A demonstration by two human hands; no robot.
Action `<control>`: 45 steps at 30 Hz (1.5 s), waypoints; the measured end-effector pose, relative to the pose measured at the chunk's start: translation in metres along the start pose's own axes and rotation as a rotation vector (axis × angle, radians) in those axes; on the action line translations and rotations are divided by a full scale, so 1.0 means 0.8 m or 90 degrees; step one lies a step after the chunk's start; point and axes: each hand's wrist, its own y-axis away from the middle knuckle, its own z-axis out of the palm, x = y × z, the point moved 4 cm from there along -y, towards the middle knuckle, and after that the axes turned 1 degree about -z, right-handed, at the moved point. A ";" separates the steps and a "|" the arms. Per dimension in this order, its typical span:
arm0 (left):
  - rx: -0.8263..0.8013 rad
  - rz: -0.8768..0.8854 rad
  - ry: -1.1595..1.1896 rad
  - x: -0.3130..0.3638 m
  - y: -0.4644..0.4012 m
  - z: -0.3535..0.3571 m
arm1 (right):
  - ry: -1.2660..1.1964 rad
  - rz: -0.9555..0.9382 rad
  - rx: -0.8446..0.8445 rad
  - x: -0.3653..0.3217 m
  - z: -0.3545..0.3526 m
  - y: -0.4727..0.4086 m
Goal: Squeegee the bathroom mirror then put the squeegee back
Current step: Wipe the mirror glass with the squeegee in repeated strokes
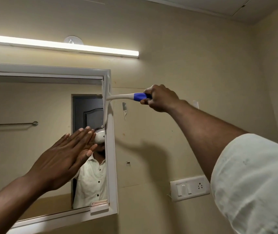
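Note:
The white-framed bathroom mirror (33, 105) hangs on the beige wall at the left. My right hand (160, 98) grips the blue end of a white squeegee (126, 96). Its blade stands upright along the mirror's right edge, near the top corner of the frame. My left hand (64, 154) is flat with straight fingers, pressed against the mirror glass near its lower middle. The glass reflects a person in a white shirt and a dark door.
A lit tube light (62, 45) runs above the mirror. A white switch and socket plate (189, 187) sits on the wall to the right, below my right arm. A small white clip (99, 206) is at the frame's bottom right corner.

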 end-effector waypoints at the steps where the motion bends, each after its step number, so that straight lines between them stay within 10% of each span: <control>1: 0.002 -0.002 -0.003 -0.002 0.003 -0.003 | 0.003 -0.001 0.001 -0.001 0.000 0.000; 25: -0.061 -0.333 -0.141 -0.231 0.246 -0.108 | -0.106 -0.296 0.025 -0.320 0.165 0.021; 45: -0.060 -0.278 -0.097 -0.242 0.252 -0.063 | -0.141 -0.241 -0.015 -0.306 0.235 0.045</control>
